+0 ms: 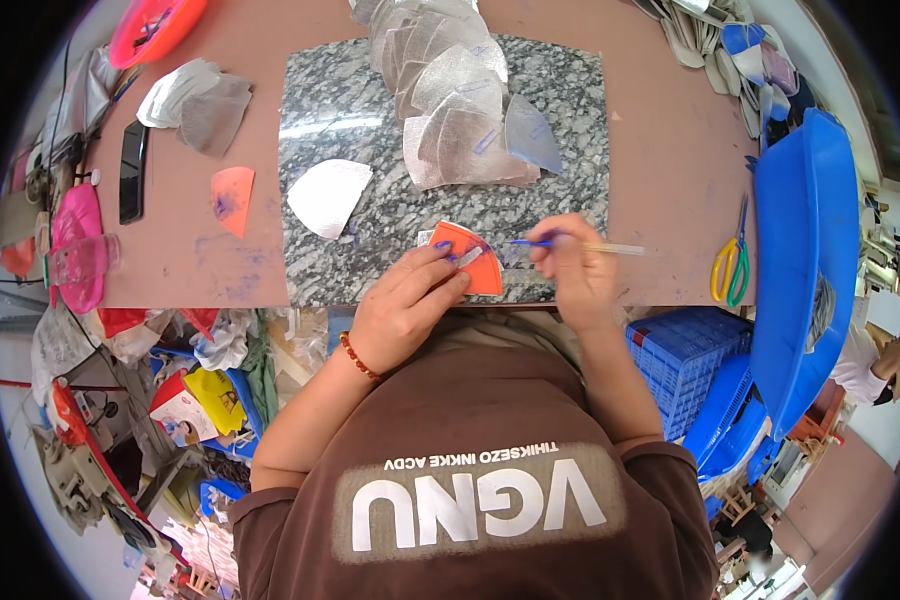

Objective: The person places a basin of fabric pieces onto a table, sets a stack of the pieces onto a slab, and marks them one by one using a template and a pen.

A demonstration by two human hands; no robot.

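Orange fan-shaped template [470,262] lies at the granite slab's [320,250] six-o'clock edge, pinned flat under the left hand [407,305]; right hand [573,265] grips a pen [570,244] lying nine-to-three, tip toward the template.

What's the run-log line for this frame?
left hand: pressing orange template on granite slab | right hand: holding pen, tip at template | silver pieces: stacked behind
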